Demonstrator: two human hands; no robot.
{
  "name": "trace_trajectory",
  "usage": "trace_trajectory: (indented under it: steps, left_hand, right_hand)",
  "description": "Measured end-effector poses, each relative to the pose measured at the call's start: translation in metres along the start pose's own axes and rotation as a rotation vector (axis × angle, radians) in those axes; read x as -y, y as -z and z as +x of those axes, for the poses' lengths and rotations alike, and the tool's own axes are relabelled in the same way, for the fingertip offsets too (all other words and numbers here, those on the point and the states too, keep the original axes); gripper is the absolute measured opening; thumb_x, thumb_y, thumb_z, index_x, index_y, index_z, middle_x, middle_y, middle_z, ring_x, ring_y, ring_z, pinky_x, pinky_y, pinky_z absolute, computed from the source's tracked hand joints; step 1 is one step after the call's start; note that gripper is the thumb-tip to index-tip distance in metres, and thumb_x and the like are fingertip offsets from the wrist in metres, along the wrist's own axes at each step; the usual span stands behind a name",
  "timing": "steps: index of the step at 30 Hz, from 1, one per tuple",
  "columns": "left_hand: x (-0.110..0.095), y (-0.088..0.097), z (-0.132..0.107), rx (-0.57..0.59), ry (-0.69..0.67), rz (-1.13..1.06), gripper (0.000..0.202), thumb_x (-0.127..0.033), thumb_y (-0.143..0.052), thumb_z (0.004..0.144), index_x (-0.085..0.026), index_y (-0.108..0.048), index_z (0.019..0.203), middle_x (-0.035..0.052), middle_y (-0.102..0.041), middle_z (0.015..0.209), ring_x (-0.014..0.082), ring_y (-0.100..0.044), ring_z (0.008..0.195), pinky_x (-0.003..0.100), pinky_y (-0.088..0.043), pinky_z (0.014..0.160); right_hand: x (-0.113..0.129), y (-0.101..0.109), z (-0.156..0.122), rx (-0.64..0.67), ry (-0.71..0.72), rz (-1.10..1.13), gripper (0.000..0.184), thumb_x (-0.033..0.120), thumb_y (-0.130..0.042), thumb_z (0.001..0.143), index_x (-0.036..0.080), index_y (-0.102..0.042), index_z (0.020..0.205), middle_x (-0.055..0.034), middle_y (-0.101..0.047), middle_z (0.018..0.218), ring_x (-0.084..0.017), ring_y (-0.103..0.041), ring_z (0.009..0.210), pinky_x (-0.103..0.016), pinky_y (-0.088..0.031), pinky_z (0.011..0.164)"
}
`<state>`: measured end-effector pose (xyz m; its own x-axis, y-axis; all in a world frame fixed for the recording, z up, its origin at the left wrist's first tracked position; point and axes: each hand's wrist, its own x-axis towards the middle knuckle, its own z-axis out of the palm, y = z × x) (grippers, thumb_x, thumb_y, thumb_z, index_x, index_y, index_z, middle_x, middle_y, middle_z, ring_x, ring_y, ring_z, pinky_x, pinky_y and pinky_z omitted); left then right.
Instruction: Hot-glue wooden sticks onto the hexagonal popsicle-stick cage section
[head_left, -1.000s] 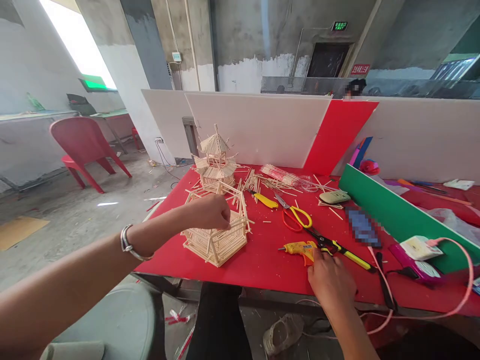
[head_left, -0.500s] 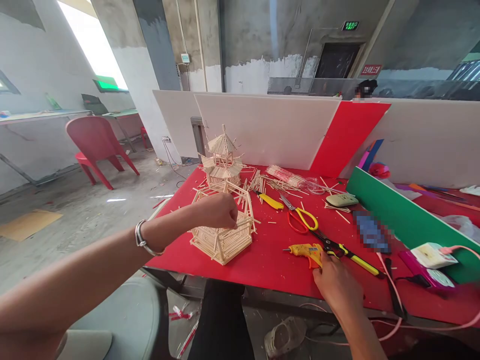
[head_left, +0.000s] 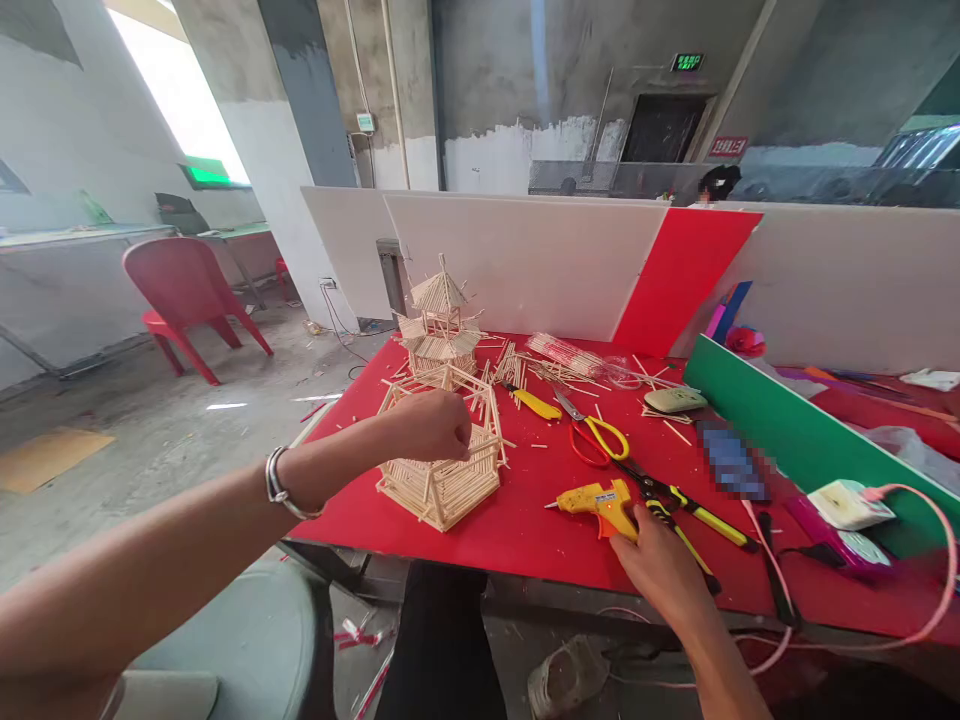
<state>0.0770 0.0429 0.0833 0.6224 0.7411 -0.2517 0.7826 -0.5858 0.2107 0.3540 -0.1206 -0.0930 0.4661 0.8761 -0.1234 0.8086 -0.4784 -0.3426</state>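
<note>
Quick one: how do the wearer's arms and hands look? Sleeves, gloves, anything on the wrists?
Left hand and right hand are both ungloved, and no sleeve shows on either forearm. The left wrist wears a rounded, silver-coloured bangle. No band shows on the right wrist. No cables or markings that I can make out on either arm.

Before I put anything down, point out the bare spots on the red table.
Best is the red table between the stick frame and glue gun, bare but for specks. A smaller patch: the near-left corner, beside the frame. Behind is crowded with loose sticks, knife and scissors; cutters crowd the right hand.
</note>
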Motion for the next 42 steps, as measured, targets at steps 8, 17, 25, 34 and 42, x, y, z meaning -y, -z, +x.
trace_trajectory:
  steps: [8,17,25,34,42]
  left_hand:
    - [0.000,-0.002,0.000,-0.014,-0.005,0.012,0.015,-0.031,-0.063,0.068,-0.021,-0.067,0.058,-0.0028,-0.058,0.057,0.0119,-0.045,0.055,0.027,-0.028,0.053]
    - [0.000,0.000,-0.005,-0.051,0.004,-0.012,0.013,-0.029,-0.062,0.068,-0.021,-0.071,0.062,-0.0020,-0.058,0.056,0.0124,-0.046,0.055,0.026,-0.029,0.053]
    - [0.006,-0.005,-0.004,-0.038,-0.013,-0.053,0.016,-0.027,-0.062,0.067,-0.020,-0.063,0.053,-0.0039,-0.046,0.048,0.0108,-0.038,0.049,0.027,-0.027,0.051]
    - [0.006,-0.004,-0.004,-0.024,-0.007,-0.080,0.017,-0.027,-0.062,0.067,-0.019,-0.060,0.052,-0.0038,-0.045,0.049,0.0108,-0.039,0.048,0.026,-0.026,0.049]
    - [0.008,-0.004,-0.003,-0.012,0.003,-0.057,0.015,-0.029,-0.061,0.068,-0.020,-0.062,0.056,-0.0037,-0.047,0.051,0.0114,-0.042,0.051,0.026,-0.029,0.049]
  right_hand:
    - [0.041,0.028,-0.034,0.004,0.118,0.778,0.026,0.038,-0.050,0.087,0.022,-0.056,0.106,-0.0005,-0.065,0.074,-0.021,-0.064,0.069,-0.028,-0.047,0.062]
    - [0.093,0.022,-0.035,-0.393,0.281,0.522,0.050,0.065,-0.046,0.092,0.018,-0.064,0.097,-0.0104,-0.071,0.077,-0.028,-0.069,0.072,-0.033,-0.047,0.058]
    - [0.096,0.007,-0.030,-0.489,0.306,0.387,0.059,0.067,-0.036,0.097,0.015,-0.061,0.113,-0.0147,-0.074,0.090,-0.030,-0.072,0.080,-0.035,-0.050,0.061]
    - [0.095,0.002,-0.028,-0.494,0.297,0.341,0.058,0.067,-0.032,0.097,0.016,-0.059,0.107,-0.0134,-0.072,0.084,-0.029,-0.071,0.073,-0.035,-0.048,0.054]
    - [0.095,-0.003,-0.025,-0.525,0.282,0.289,0.062,0.068,-0.026,0.098,0.016,-0.059,0.104,-0.0141,-0.071,0.082,-0.028,-0.070,0.072,-0.034,-0.047,0.054]
